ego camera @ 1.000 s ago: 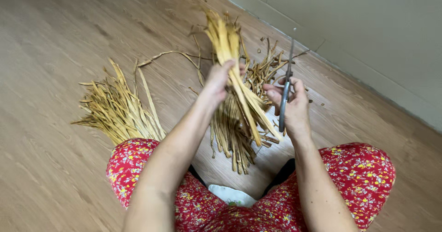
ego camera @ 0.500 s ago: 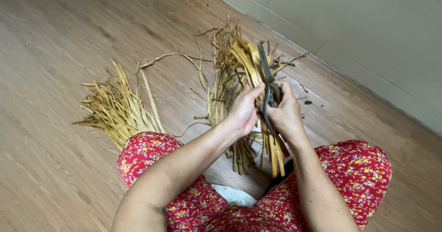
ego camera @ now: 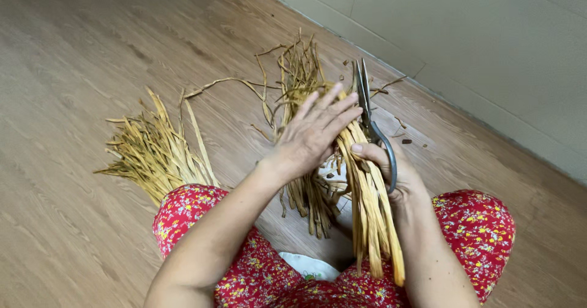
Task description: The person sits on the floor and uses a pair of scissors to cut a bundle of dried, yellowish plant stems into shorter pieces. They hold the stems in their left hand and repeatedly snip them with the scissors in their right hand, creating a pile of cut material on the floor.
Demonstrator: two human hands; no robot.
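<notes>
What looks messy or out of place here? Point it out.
Small dark scraps lie scattered on the wooden floor near the wall, beside the far strips. One long strip curls away from the piles. The left pile is fanned out loosely. The bundle and scissors look fine.

Scissors [ego camera: 367,109] in my right hand [ego camera: 391,167]: dull grey metal, smooth. Strips [ego camera: 367,210] under my left hand [ego camera: 312,133]: dry, fibrous, matt straw-yellow. Floor [ego camera: 73,69]: wood-grain planks, satin sheen. Trousers [ego camera: 471,222]: red floral cloth.
</notes>
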